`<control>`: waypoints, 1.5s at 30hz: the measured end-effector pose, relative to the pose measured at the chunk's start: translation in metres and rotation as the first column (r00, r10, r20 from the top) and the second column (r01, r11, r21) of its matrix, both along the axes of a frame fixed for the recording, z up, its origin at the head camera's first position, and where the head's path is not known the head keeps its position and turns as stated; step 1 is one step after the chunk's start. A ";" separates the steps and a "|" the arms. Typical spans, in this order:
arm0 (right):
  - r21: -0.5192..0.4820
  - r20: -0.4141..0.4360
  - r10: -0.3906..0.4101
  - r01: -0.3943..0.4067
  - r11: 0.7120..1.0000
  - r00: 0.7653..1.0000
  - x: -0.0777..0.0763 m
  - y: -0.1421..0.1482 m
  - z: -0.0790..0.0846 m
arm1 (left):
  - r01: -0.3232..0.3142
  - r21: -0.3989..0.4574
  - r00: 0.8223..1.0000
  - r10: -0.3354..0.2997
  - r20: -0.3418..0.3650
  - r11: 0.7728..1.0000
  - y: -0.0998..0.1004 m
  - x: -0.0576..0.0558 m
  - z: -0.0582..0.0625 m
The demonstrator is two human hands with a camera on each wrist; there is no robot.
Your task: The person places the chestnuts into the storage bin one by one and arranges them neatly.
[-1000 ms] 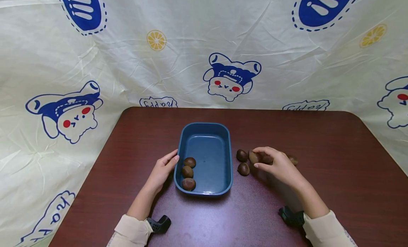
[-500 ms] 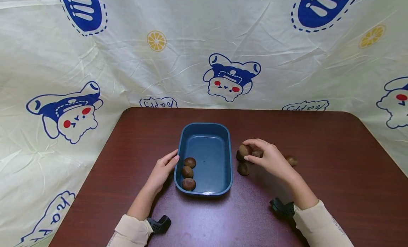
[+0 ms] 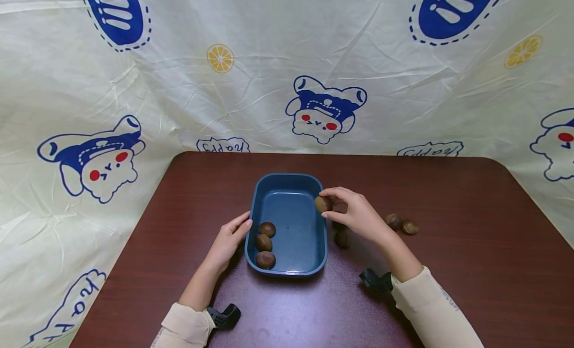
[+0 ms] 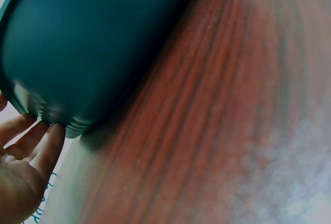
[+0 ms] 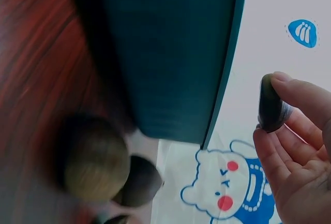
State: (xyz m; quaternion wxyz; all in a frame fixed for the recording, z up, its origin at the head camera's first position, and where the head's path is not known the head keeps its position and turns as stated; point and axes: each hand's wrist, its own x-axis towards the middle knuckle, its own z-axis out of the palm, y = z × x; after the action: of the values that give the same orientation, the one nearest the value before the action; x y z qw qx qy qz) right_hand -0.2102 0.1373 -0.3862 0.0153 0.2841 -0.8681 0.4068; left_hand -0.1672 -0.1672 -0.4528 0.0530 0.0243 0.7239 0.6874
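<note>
Head view: right hand (image 3: pixel 358 214) pinches chestnut (image 3: pixel 323 204) thumb-to-fingers near tray (image 3: pixel 297 233).

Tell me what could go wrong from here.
The right hand pinches the nut, which might slip. In the head view it is at the right edge of the box; released early, it could land on the table. Dropped hard, it might knock the three nuts inside.

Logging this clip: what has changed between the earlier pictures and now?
The right hand has carried its pinched chestnut leftward from among the other chestnuts to the right rim of the blue tray; nothing was let go. The left hand still touches the tray's left side, and the three chestnuts inside haven't moved.
</note>
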 end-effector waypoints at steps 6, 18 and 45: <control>-0.001 -0.018 0.048 -0.048 0.999 0.999 -0.007 -0.022 0.004 | 0.004 0.010 1.000 -0.004 0.001 1.000 -0.001 0.001 0.000; 0.011 0.028 0.112 -0.113 0.994 0.993 -0.019 -0.057 0.001 | 0.008 0.018 1.000 -0.008 -0.002 1.000 0.000 0.000 0.001; 0.103 0.104 0.169 -0.179 0.978 0.980 -0.031 -0.112 -0.033 | 0.013 0.039 1.000 -0.012 -0.015 0.999 -0.001 -0.002 -0.002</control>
State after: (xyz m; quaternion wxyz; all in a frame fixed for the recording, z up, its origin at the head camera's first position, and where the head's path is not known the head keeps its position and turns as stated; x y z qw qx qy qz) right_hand -0.2415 0.0254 -0.4191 -0.0774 0.3398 -0.8611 0.3702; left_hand -0.1688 -0.1677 -0.4546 0.0514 0.0350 0.7107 0.7008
